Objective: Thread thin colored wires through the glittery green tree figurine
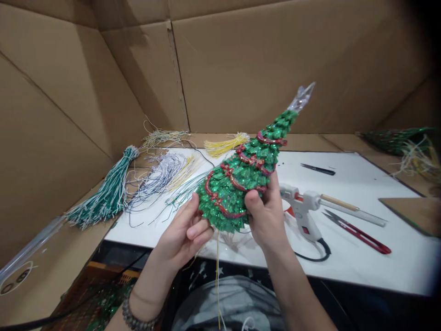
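Green glittery tree (pixel 237 184) mid-frame, tip leaning to upper right. Left hand (pixel 188 230) partly curled, thumb and fingers clamped at tree's lower-left edge. Right hand (pixel 267 211) wrapped round lower right side, thumb pressed on front, other fingers mostly hidden behind. Hands apart, tree between. Glue gun (pixel 303 211) near right hand.

A dark, round-beaded bracelet (pixel 128 314)

No words, brands or numbers can be read; a small round mark is borne by the white glue gun (pixel 305 215), but it is too faint to be deciphered.
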### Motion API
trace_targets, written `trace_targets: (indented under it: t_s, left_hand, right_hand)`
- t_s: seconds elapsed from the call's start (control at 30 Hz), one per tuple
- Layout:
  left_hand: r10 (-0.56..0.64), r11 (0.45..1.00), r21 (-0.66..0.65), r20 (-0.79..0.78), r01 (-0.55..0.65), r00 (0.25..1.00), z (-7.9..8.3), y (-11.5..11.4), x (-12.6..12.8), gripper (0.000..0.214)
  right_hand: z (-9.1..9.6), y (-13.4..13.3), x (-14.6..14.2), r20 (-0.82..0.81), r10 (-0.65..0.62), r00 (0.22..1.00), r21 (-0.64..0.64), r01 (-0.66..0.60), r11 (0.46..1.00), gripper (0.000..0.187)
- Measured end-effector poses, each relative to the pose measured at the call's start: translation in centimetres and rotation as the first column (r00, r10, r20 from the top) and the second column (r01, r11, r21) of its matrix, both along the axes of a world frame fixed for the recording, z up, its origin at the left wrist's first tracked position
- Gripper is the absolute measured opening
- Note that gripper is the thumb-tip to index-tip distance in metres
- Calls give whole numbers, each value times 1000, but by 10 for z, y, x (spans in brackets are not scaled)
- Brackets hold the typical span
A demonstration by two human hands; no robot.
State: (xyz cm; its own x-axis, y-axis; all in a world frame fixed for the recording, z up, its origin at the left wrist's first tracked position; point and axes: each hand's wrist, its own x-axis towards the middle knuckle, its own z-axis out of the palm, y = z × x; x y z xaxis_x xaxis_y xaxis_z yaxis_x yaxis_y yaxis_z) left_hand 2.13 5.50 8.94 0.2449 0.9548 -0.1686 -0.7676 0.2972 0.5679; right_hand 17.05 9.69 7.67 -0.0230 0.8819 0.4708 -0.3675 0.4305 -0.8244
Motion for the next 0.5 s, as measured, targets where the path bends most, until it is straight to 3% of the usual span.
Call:
trace_targets:
  t_s: [0.17, 0.3, 0.37, 0.5]
  left_hand:
    - [131, 991, 43, -222, -124, 966, 2, 1, -5, 30]
    - [316, 943, 228, -394, -241, 863, 2, -2, -6, 20]
    - [287, 943, 288, -448, -167, 847, 3, -7, -3, 17]
    - [104, 957, 286, -494, 48, 863, 3, -18, 3, 21]
  right_hand:
    - [16, -2, -2, -17, -64, 998, -110, 62, 992, 58]
    - [24, 2, -1, -13, -108, 994, -104, 106, 989, 55]
    - [26, 2, -1, -9, -134, 991, -106, 132, 985, 54]
    - [28, 0, -4, -15, -146, 989, -119, 143, 982, 53]
